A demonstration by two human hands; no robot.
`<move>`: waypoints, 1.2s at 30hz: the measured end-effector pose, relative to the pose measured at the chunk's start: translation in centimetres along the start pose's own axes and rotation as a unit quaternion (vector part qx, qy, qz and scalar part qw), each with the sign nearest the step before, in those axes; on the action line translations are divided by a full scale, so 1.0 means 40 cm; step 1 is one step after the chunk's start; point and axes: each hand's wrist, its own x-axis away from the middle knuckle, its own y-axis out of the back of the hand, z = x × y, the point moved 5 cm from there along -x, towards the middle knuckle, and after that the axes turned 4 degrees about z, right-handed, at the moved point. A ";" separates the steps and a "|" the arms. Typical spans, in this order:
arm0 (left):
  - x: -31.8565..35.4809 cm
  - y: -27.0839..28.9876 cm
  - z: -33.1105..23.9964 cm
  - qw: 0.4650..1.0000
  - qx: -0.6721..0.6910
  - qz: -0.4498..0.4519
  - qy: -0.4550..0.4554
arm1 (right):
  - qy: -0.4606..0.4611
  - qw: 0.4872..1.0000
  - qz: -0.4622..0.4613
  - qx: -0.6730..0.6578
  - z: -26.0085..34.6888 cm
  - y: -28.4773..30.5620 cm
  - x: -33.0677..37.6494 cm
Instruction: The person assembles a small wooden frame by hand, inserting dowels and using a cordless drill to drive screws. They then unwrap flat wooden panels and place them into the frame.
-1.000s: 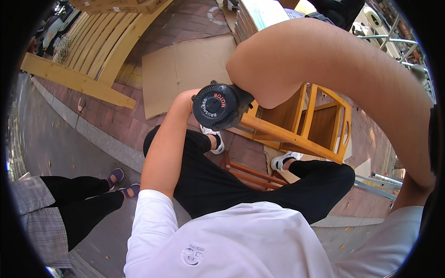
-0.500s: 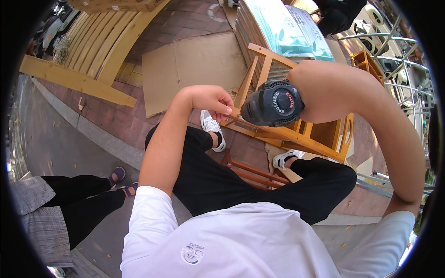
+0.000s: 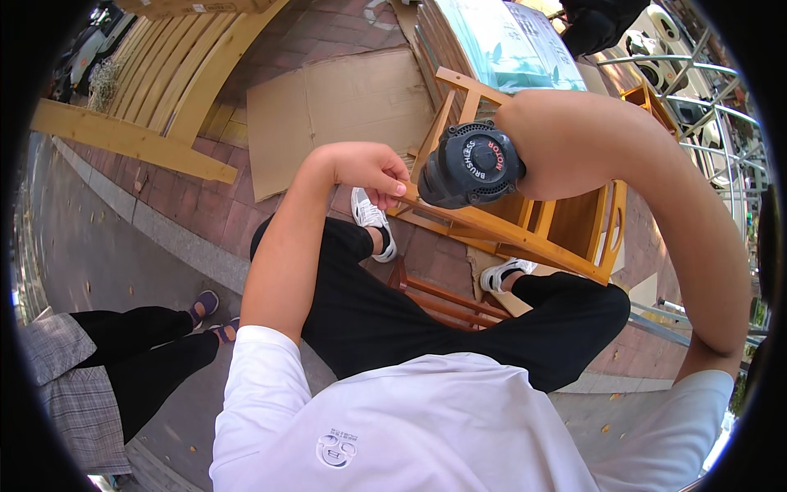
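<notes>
My right hand [image 3: 518, 141] grips a black cordless drill [image 3: 473, 164], seen from its round motor end. The drill hides my right fingers, its bit and the spot it points at. Beneath it lies an orange-brown wooden furniture frame [image 3: 541, 246], with slats and a cut-out handle in its right end panel. At the frame's left end, my left hand [image 3: 373, 170] has its fingers curled and thumb pressed in by the tip of a rail. Whether a small part sits between those fingertips, I cannot make out.
A reddish-brown stool [image 3: 443, 299] stands between my legs. Flattened cardboard [image 3: 344, 107] covers paving ahead. Behind the frame rises a stack of wrapped panels [image 3: 500, 49]. A slatted wooden piece [image 3: 164, 74] lies far left. Another person's legs [image 3: 156, 348] are at left; metal rails [image 3: 713, 107] stand right.
The drill and my right forearm have shifted slightly up and left, and the drill has turned a little. My left hand stays by the rail's tip. The whole view has shifted slightly.
</notes>
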 end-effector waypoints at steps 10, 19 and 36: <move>0.000 -0.002 0.000 1.000 0.003 0.006 -0.005 | -0.011 1.000 0.019 0.014 0.004 -0.007 -0.026; -0.002 0.004 0.012 1.000 0.004 0.002 -0.010 | 0.009 1.000 -0.001 0.001 -0.002 -0.005 -0.038; -0.007 -0.004 -0.036 1.000 -0.016 -0.004 0.016 | 0.051 0.935 -0.294 -0.192 -0.248 -0.193 0.509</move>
